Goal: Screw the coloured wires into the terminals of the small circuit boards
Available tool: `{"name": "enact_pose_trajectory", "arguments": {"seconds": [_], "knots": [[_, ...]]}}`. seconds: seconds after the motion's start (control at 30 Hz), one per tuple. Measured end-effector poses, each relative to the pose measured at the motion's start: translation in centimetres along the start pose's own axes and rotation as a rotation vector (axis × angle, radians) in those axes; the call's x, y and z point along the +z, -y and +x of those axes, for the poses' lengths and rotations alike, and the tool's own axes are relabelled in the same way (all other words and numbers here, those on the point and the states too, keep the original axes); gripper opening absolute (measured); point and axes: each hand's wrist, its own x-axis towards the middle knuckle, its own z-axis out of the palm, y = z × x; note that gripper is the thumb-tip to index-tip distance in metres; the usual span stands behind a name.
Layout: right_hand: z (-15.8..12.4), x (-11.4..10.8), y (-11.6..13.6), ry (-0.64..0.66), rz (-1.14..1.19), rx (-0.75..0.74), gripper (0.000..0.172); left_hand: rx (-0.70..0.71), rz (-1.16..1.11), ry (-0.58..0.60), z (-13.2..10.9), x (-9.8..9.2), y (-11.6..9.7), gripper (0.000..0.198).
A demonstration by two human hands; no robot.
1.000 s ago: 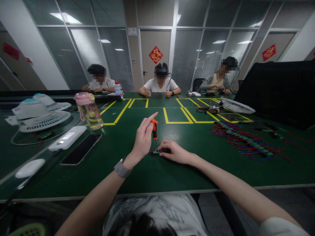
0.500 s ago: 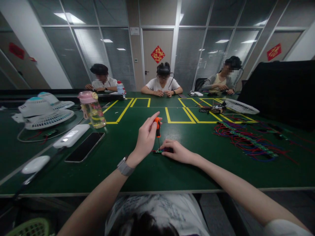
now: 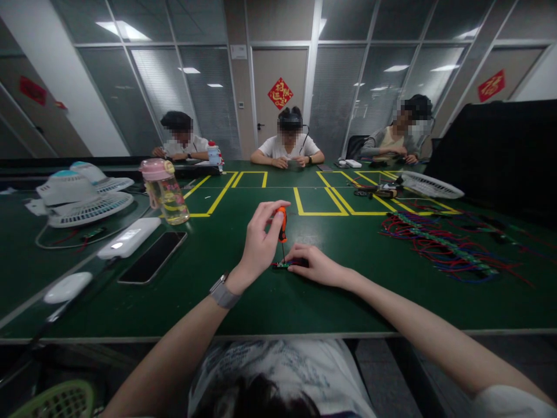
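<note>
My left hand (image 3: 262,238) is closed around the handle of an orange and black screwdriver (image 3: 283,225). The screwdriver stands nearly upright, and its thin shaft reaches down to a small green circuit board (image 3: 281,265) on the table. Exactly where the tip meets the board is too small to make out. From the right, my right hand (image 3: 314,265) rests on the table and pinches the board's right end, where red and dark wires partly show. Some of the board lies hidden under those fingertips.
On the left are a smartphone (image 3: 153,258), a white power bank (image 3: 129,238), a pink-lidded bottle (image 3: 167,194) and white fans (image 3: 89,200). At right lies a row of wired circuit boards (image 3: 444,244). Several people sit across the green table (image 3: 331,313), which carries yellow tape outlines (image 3: 322,214).
My left fingers have shifted on the screwdriver handle, the index finger now bending over its top. My right hand stays at the board. The whole view has moved slightly.
</note>
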Motion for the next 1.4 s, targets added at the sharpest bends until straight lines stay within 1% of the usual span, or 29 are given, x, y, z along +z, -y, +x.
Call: {"name": "enact_pose_trajectory", "arguments": {"seconds": [0.13, 0.27, 0.37, 0.5, 0.57, 0.63, 0.7, 0.8, 0.87, 0.97, 1.03, 1.1, 1.23, 1.3, 1.4], "knots": [[-0.02, 0.04, -0.15, -0.002, 0.001, -0.014, 0.017, -0.055, -0.124, 0.009, -0.11, 0.22, 0.34, 0.026], [-0.02, 0.02, -0.15, 0.002, -0.001, -0.015, 0.017, -0.076, -0.159, 0.001, -0.02, 0.25, 0.59, 0.032], [-0.02, 0.02, -0.16, 0.004, -0.015, -0.015, 0.017, -0.061, -0.109, -0.011, 0.09, 0.12, 0.61, 0.032], [-0.04, 0.04, -0.23, 0.001, -0.02, -0.01, 0.017, 0.013, 0.043, -0.053, 0.15, -0.13, 0.56, 0.022], [-0.05, 0.03, -0.23, -0.002, -0.017, -0.008, 0.017, 0.025, 0.075, -0.07, 0.17, -0.21, 0.57, 0.021], [-0.04, 0.0, -0.16, -0.002, -0.013, -0.007, 0.017, 0.022, 0.059, -0.071, 0.16, -0.21, 0.64, 0.026], [-0.03, -0.04, -0.03, 0.001, -0.01, -0.006, 0.017, -0.003, -0.009, -0.05, 0.13, -0.13, 0.72, 0.032], [-0.02, -0.07, 0.12, 0.004, -0.011, -0.002, 0.017, -0.045, -0.101, -0.028, 0.04, 0.02, 0.71, 0.034], [-0.03, -0.03, 0.13, -0.001, -0.02, 0.001, 0.017, -0.03, -0.069, -0.048, 0.0, 0.05, 0.55, 0.03], [-0.05, 0.08, 0.01, -0.013, -0.038, -0.005, 0.017, 0.031, 0.018, -0.088, 0.01, -0.07, 0.23, 0.019], [-0.05, 0.14, -0.08, -0.019, -0.042, -0.008, 0.017, 0.049, 0.041, -0.093, 0.04, -0.16, 0.1, 0.018], [-0.04, 0.17, -0.11, -0.024, -0.037, -0.008, 0.017, 0.039, 0.006, -0.072, 0.05, -0.19, 0.1, 0.024], [-0.03, 0.18, -0.09, -0.04, -0.02, 0.009, 0.017, -0.032, -0.159, 0.019, 0.01, 0.0, 0.28, 0.033], [-0.02, 0.18, -0.09, -0.043, -0.019, 0.021, 0.016, -0.028, -0.141, 0.02, -0.01, 0.07, 0.32, 0.031], [-0.01, 0.19, -0.13, -0.041, -0.026, 0.019, 0.016, 0.039, -0.02, -0.042, 0.01, 0.02, 0.34, 0.021]]}}
